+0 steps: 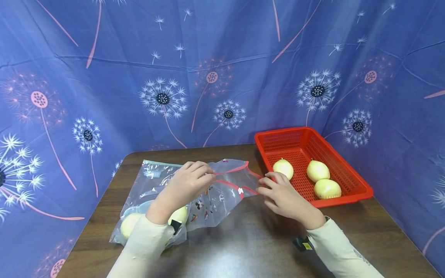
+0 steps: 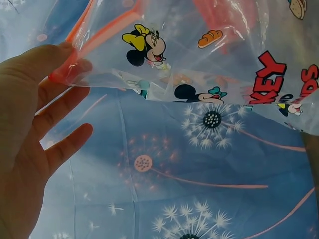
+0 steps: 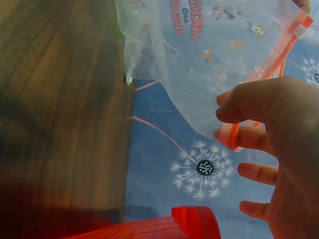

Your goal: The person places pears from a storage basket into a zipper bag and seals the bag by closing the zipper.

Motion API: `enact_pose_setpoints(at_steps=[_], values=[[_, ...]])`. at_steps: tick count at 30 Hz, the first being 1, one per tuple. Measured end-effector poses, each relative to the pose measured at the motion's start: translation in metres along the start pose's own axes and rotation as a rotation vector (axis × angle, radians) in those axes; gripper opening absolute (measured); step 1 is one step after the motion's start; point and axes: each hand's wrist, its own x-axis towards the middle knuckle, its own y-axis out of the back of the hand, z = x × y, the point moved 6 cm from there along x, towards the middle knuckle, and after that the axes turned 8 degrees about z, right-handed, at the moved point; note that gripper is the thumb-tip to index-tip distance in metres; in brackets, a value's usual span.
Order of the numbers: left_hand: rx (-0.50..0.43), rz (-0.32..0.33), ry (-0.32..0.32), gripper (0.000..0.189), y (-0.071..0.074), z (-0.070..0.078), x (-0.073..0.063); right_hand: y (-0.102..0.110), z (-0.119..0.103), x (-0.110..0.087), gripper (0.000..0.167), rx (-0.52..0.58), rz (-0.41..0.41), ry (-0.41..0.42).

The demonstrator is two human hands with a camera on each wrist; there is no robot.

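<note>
Left hand [image 1: 191, 182] pinches the red edge of the printed clear bag [image 1: 222, 208] at one end of its mouth, thumb against fingers, and your right hand [image 1: 286, 196] has its fingers curled round the other end; whether that thumb really presses, you can't tell. Bag sits in the middle of the frame, mouth stretched left to right between your hands, its two red edges apart, white slider [image 1: 240, 190] on the nearer one, body drooping toward lower left. Key relation: the red basket [image 1: 283, 142] lies right of the mouth, long axis upper left to lower right, and your right hand is the nearer one. The closest pale fruit [image 1: 283, 168] sits just past its fingers; two more fruits [image 1: 322, 180] lie further right. Second clear bag [image 1: 153, 185] is at lower left, fruit [image 1: 129, 225] inside, partly covered by your left sleeve [image 1: 142, 245]; you can't count its contents surely. Left wrist view cuts the printed bag off at top and right; right wrist view gets only a blurred basket edge at the bottom.
</note>
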Motion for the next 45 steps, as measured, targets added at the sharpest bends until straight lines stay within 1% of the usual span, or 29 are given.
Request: enact_pose_setpoints(at_steps=[4,7,10,15,18,22,27,32,35,39,42,45], values=[[-0.015,-0.025,0.012,0.022,-0.005,0.002,-0.001,-0.002,0.001,-0.003,0.030,0.013,-0.038,-0.016],[-0.019,-0.044,0.029,0.021,-0.006,0.002,0.000,-0.002,0.002,-0.003,0.029,0.047,-0.044,-0.032],[-0.016,-0.048,0.038,0.019,-0.006,0.002,0.001,0.001,0.003,-0.002,0.028,0.099,-0.033,-0.043],[-0.016,-0.050,0.046,0.019,-0.007,0.001,0.002,0.012,0.003,0.003,0.028,0.166,0.004,-0.027],[-0.009,-0.058,0.047,0.017,-0.007,0.002,0.002,0.020,0.003,0.009,0.027,0.169,0.035,-0.003],[0.013,-0.053,0.035,0.017,-0.008,0.003,0.002,0.034,0.007,0.018,0.027,0.151,0.057,0.012],[0.013,-0.040,0.033,0.019,-0.008,0.003,0.001,0.047,0.018,0.027,0.025,0.107,0.058,0.002],[0.012,-0.029,0.034,0.019,-0.008,0.002,0.000,0.053,0.030,0.033,0.025,0.063,0.046,-0.008],[0.008,-0.028,0.036,0.020,-0.008,0.003,-0.001,0.053,0.041,0.034,0.026,0.042,0.025,-0.043],[-0.009,-0.024,0.048,0.021,-0.009,0.003,-0.001,0.052,0.060,0.034,0.026,0.014,-0.012,-0.124],[-0.020,-0.015,0.052,0.021,-0.010,0.003,-0.001,0.049,0.076,0.032,0.029,-0.013,-0.062,-0.201],[-0.023,-0.007,0.050,0.021,-0.012,0.003,-0.003,0.044,0.090,0.027,0.032,-0.033,-0.133,-0.285]])
